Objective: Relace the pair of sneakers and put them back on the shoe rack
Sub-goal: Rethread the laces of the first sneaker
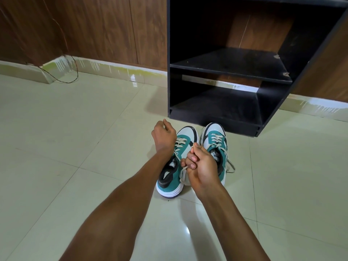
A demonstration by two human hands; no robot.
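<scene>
Black two-shelf wooden shoe rack (233, 68) is seen at 1 o'clock on the glossy cream tiled floor (75, 129). Teal-and-white laced sneakers (214, 140) are set side by side just before it. Cream lace (183, 169) is clamped in right hand (202, 166) grip; left hand (163, 136) is fisted, contents unclear.

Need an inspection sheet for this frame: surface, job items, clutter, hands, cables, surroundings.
Surface: glossy pale tiled floor.
Job's things: left sneaker and right sneaker, teal and white, side by side on the floor before the black shoe rack; both rack shelves hold nothing. Right sneaker's lace ends lie loose on the floor.
Clutter: nothing seen.
Hands: left hand closed, raised over the left sneaker; right hand fisted on the left sneaker's lace.
Cables: thin wire down the wall, looping onto the floor.
Surroundings: wood-panel wall, pale skirting.
</scene>
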